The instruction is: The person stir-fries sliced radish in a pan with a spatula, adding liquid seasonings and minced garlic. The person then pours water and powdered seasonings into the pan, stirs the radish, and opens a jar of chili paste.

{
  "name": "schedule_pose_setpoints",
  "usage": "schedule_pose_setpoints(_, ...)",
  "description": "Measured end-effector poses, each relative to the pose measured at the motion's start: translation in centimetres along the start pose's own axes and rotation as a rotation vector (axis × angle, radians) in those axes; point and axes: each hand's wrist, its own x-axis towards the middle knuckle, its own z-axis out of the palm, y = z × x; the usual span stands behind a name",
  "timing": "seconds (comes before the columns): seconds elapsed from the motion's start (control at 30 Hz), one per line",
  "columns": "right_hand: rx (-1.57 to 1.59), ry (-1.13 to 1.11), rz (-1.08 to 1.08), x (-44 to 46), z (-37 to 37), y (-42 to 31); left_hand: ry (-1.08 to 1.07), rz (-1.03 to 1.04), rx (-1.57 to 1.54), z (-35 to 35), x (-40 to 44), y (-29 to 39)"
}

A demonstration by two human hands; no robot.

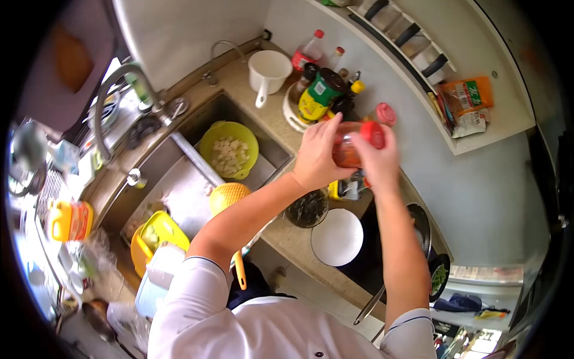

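Both of my hands are raised over the counter around a clear jar with reddish contents and a red lid. The jar is tilted on its side. My left hand wraps its left end, while my right hand grips the end with the lid. Whether the lid is loose cannot be seen. Beneath the hands stand a bowl of dark food and a white bowl. A yellow-labelled packet or container is partly hidden below my fingers.
A green colander with pale cubes sits in the sink. Bottles and a green-yellow container crowd the back counter beside a white pot. A pan is on the right-hand stove. Overhead juts a shelf.
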Motion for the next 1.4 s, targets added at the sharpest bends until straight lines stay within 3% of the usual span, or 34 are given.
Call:
schedule_pose_setpoints(0.13, 0.504, -0.175, 0.262, -4.7, -4.8, -6.2, 0.106, 0.025, 0.023, -6.7, -0.7, 6.4)
schedule_pose_setpoints(0.2, 0.632, -0.312, 0.292, -7.9, -5.6, -7.9, 0.132, -0.518, -1.053, -8.8, -3.4, 10.1)
schedule_pose_setpoints(0.23, 0.649, -0.358, 0.298, -9.5, -5.4, -8.2, 0.116, -0.46, -0.999, -9.3, -5.6, 10.5)
schedule_pose_setpoints(0.27, 0.616, -0.408, 0.239, -10.8, -5.2, -7.8, 0.185, -0.539, -0.958, -10.2, -7.6, 12.5)
schedule_pose_setpoints(0.43, 0.223, -0.459, -0.492, -17.6, -3.3, -6.7, 0.486, -0.659, -0.876, -13.2, -16.6, 19.7)
schedule_pose_setpoints(0.5, 0.123, -0.545, -0.614, -20.5, -2.7, -7.6, 0.583, -0.644, -0.878, -15.0, -19.6, 22.4)
schedule_pose_setpoints(0.83, 0.131, -0.684, -0.994, -29.8, 2.5, -11.9, 0.881, -0.548, -1.006, -22.4, -28.3, 28.7)
schedule_pose_setpoints(1.0, 0.128, -0.633, -1.143, -32.8, 7.5, -13.5, 0.888, -0.552, -1.063, -26.6, -31.2, 27.1)
schedule_pose_setpoints(1.17, 0.071, -0.679, -1.14, -34.9, 11.3, -15.5, 0.856, -0.66, -1.232, -30.5, -32.6, 25.8)
schedule_pose_setpoints(1.27, 0.093, -0.691, -1.276, -36.6, 12.6, -17.3, 0.76, -0.79, -1.461, -31.7, -34.1, 24.4)
schedule_pose_setpoints(1.4, -0.017, -0.722, -1.395, -39.1, 12.6, -20.2, 0.799, -0.787, -1.531, -32.9, -34.8, 25.5)
